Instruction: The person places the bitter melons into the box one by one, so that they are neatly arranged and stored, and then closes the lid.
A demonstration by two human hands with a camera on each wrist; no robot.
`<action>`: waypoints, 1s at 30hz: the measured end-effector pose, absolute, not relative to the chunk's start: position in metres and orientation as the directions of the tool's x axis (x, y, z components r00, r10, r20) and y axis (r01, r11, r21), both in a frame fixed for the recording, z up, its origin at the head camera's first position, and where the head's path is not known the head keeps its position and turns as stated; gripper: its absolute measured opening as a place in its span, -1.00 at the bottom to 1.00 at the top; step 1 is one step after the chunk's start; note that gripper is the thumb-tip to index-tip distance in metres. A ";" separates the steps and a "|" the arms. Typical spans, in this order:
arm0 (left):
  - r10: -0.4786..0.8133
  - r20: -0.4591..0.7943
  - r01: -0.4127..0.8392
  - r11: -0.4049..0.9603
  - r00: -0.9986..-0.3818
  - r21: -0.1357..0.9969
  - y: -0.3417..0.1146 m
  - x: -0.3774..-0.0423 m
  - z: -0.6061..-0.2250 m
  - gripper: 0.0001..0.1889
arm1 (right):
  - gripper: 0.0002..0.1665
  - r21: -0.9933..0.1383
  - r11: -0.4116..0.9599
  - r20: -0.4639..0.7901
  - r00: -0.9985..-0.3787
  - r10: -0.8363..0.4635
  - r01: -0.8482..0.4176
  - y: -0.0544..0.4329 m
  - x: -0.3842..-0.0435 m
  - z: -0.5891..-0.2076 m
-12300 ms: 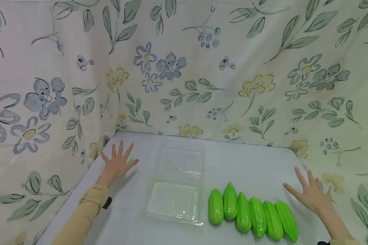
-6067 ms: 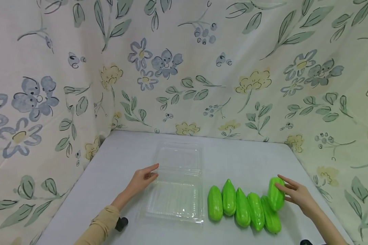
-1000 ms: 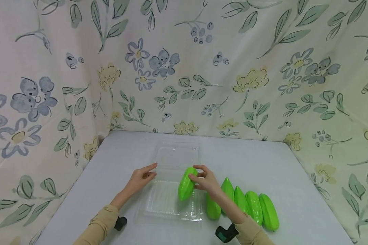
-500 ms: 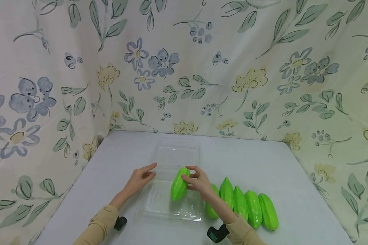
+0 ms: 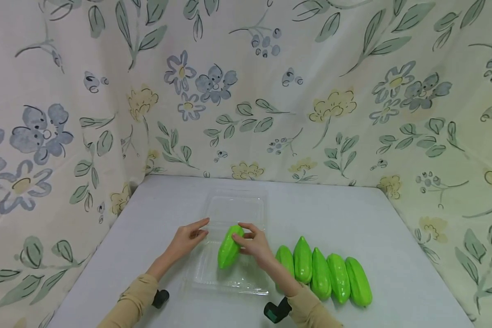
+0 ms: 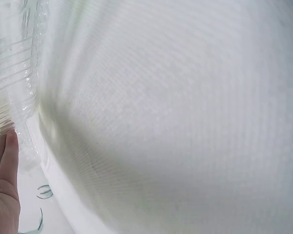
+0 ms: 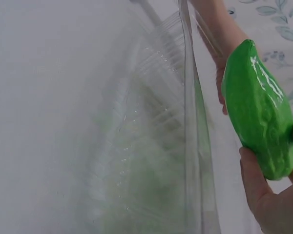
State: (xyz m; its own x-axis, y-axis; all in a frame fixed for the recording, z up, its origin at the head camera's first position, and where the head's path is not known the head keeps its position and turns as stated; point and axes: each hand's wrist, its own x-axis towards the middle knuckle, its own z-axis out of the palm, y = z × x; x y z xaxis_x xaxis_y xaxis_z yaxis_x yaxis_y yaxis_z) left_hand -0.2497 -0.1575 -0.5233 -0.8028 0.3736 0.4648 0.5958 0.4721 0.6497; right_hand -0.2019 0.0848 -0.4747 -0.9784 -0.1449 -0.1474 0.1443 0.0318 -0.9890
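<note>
My right hand [image 5: 257,248] holds a glossy green ribbed vegetable [image 5: 228,251], cucumber-like with one pointed end, between thumb and fingers. It hangs tilted over the lower tray of a clear plastic clamshell container [image 5: 207,280]. In the right wrist view the vegetable [image 7: 259,107] stands point up beside the container's clear wall [image 7: 190,97]. My left hand [image 5: 185,242] is at the container's left edge near the hinge, thumb and forefinger extended towards it. In the left wrist view its straight fingers [image 6: 9,158] lie along the ribbed plastic.
Several more green vegetables [image 5: 320,275] lie in a row right of the container, the leftmost partly hidden by my right forearm. The container's lid [image 5: 235,209] lies folded back. A floral cloth [image 5: 246,114] rises behind the white table [image 5: 324,214].
The right hand picked the vegetable from the row's right end, brought it left over the container, and moves it further left. The left hand came to the container's edge earlier and has stayed.
</note>
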 end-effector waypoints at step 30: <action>0.367 0.478 0.603 0.471 -0.798 0.644 -0.157 -0.251 -0.525 -0.58 | -0.38 -0.988 0.108 -0.129 -0.977 -0.173 0.111 0.040 -0.209 -0.496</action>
State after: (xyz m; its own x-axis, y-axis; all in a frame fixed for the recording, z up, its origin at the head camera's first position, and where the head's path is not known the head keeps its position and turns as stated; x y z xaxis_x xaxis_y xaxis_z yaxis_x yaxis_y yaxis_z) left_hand -0.2508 -0.1573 -0.5253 -0.7980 0.3666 0.4782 0.6025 0.4708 0.6444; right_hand -0.2089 0.0401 -0.4961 -0.9765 -0.1727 -0.1286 0.1110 0.1078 -0.9880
